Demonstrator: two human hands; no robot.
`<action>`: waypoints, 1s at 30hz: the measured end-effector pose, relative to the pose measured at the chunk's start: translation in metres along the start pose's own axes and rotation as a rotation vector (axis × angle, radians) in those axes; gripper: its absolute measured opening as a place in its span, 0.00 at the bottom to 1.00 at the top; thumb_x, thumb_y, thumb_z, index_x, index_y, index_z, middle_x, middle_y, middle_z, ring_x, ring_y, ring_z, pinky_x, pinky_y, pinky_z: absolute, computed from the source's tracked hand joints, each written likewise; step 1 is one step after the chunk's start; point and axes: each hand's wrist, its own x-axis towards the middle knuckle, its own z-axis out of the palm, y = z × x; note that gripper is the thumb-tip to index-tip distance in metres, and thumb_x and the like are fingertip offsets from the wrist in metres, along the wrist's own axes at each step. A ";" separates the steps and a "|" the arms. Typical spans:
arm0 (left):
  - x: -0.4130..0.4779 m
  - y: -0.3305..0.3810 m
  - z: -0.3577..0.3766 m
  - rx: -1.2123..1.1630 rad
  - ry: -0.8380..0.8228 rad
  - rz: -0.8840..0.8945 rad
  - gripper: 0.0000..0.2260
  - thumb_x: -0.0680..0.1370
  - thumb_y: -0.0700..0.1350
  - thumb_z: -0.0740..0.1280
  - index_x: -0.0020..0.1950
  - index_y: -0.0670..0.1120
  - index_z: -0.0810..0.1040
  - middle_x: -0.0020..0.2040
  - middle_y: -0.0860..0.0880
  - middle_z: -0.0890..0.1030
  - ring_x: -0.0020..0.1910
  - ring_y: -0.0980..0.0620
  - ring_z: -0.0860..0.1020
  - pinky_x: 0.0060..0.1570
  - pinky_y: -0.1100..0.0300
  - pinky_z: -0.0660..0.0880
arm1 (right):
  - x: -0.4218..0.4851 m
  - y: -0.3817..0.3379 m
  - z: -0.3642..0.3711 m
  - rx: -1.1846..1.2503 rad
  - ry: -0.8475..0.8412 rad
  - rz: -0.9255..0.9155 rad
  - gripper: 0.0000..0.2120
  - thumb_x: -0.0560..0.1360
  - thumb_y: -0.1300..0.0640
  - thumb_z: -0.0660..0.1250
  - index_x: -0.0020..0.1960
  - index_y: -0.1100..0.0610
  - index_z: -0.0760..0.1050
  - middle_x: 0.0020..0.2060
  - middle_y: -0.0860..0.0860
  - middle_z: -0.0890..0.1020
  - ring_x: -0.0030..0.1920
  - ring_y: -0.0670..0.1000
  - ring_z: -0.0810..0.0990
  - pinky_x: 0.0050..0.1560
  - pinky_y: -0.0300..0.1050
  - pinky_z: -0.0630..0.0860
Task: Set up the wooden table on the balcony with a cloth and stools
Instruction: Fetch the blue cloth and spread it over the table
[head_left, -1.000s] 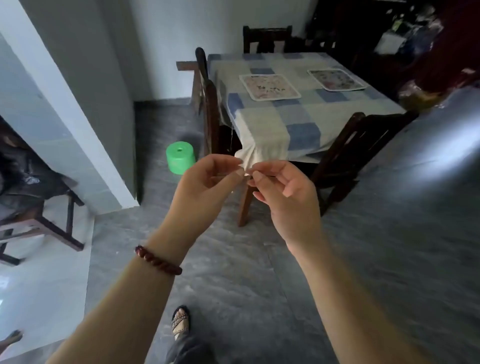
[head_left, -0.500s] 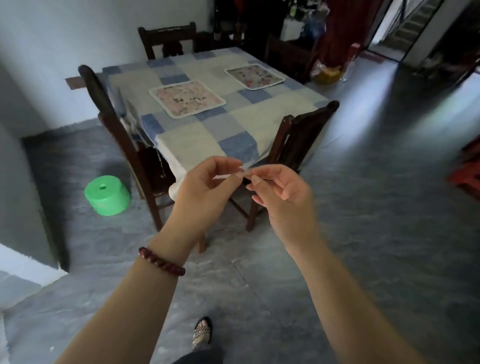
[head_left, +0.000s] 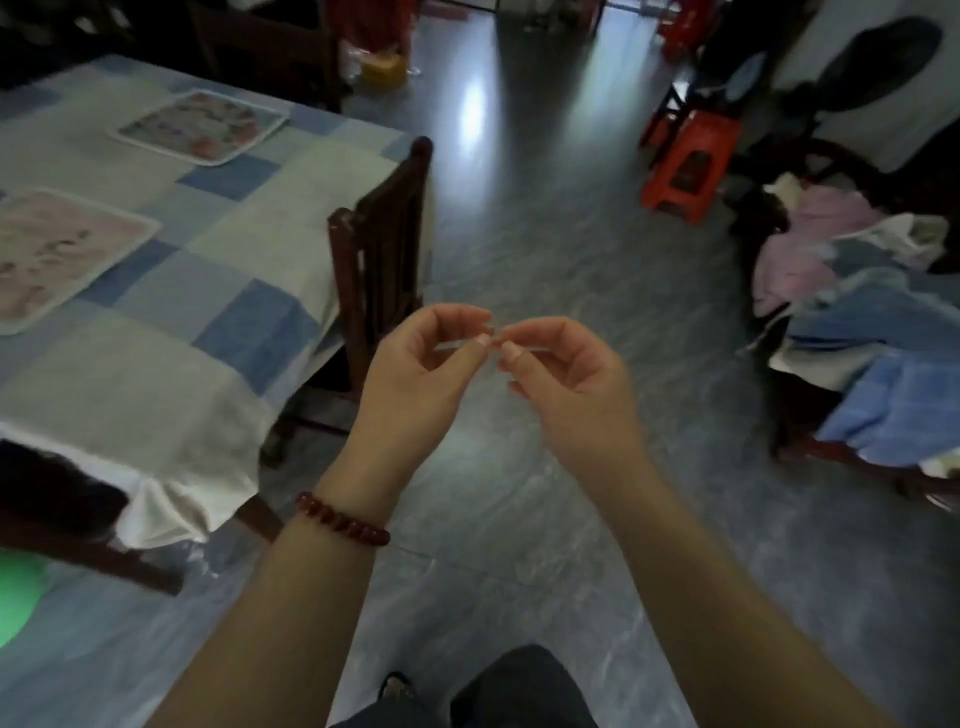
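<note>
Head view showed the left hand (head_left: 415, 374) and the right hand (head_left: 561, 384) close together above the grey floor (head_left: 545, 234). The fingers were curled, and both hands pinched one thin pale strip (head_left: 537, 351) between thumb and forefinger. Farther left lay the spread checked cloth (head_left: 156, 332), and far to the right stood a red stool (head_left: 685, 166).

The left forearm (head_left: 291, 613) is reaching in from 7 o'clock, the right forearm (head_left: 727, 597) from 5 o'clock. The left grip (head_left: 415, 374) and right grip (head_left: 566, 379) are meeting at centre, thumbs and forefingers pinching a thin pale sliver (head_left: 535, 349), other fingers curling loosely.
</note>
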 end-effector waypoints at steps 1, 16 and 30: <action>0.006 -0.001 0.013 -0.006 -0.047 -0.002 0.05 0.76 0.38 0.67 0.49 0.46 0.79 0.47 0.49 0.82 0.42 0.62 0.79 0.41 0.72 0.73 | 0.002 0.001 -0.013 -0.017 0.049 0.012 0.08 0.75 0.62 0.68 0.42 0.49 0.78 0.39 0.45 0.83 0.44 0.47 0.82 0.48 0.46 0.78; 0.100 -0.015 0.230 0.000 -0.481 -0.030 0.06 0.76 0.36 0.67 0.48 0.47 0.79 0.47 0.49 0.83 0.46 0.54 0.81 0.49 0.64 0.77 | 0.067 0.029 -0.215 -0.098 0.484 0.046 0.06 0.73 0.57 0.69 0.42 0.47 0.78 0.42 0.49 0.84 0.47 0.53 0.82 0.51 0.53 0.79; 0.162 0.002 0.471 -0.073 -0.753 0.030 0.07 0.76 0.33 0.66 0.47 0.45 0.78 0.44 0.52 0.82 0.42 0.60 0.80 0.45 0.70 0.75 | 0.118 0.030 -0.429 -0.130 0.706 0.013 0.07 0.75 0.62 0.68 0.43 0.50 0.78 0.41 0.47 0.84 0.45 0.48 0.82 0.46 0.43 0.79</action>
